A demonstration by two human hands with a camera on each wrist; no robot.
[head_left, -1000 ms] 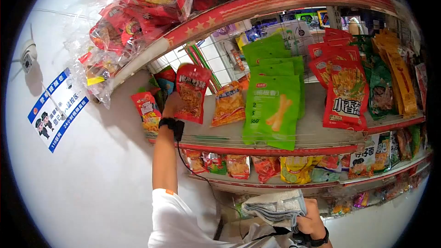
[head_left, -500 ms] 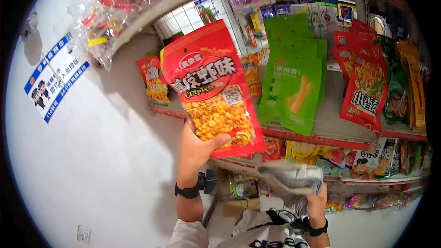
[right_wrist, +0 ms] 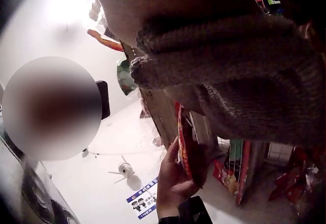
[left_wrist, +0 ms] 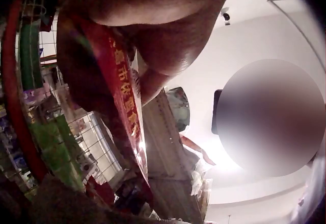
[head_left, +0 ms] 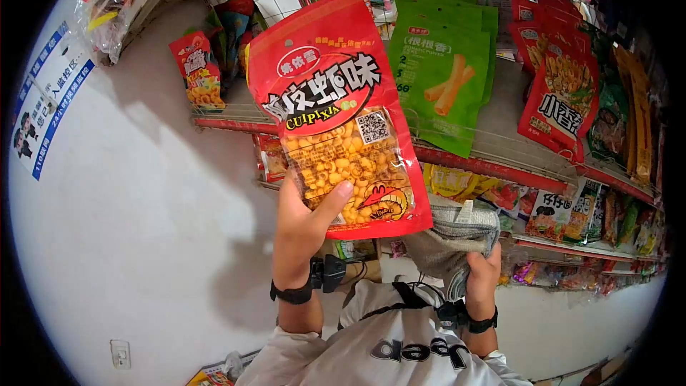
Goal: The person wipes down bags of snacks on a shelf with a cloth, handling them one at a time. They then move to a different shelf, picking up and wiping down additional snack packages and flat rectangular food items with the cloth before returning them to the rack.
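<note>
My left hand holds a red snack bag by its lower left part, thumb across the clear window that shows yellow puffed pieces. The bag stands upright, front towards the head camera, before the shelf. In the left wrist view the same bag appears edge-on under the hand. Low on the right, my right hand grips a folded grey cloth, just beyond the bag's lower right corner. That knitted cloth fills much of the right wrist view. The left hand's other fingers are hidden behind the bag.
Green snack bags hang or stand on the upper shelf, with red bags to their right. A small red packet sits at the shelf's left end. Lower shelves hold more packets. A white wall with a socket runs along the left.
My left hand has gone from reaching among the shelf's bags to holding the red snack bag up close. The right hand keeps the cloth. The head view has shifted downwards.
</note>
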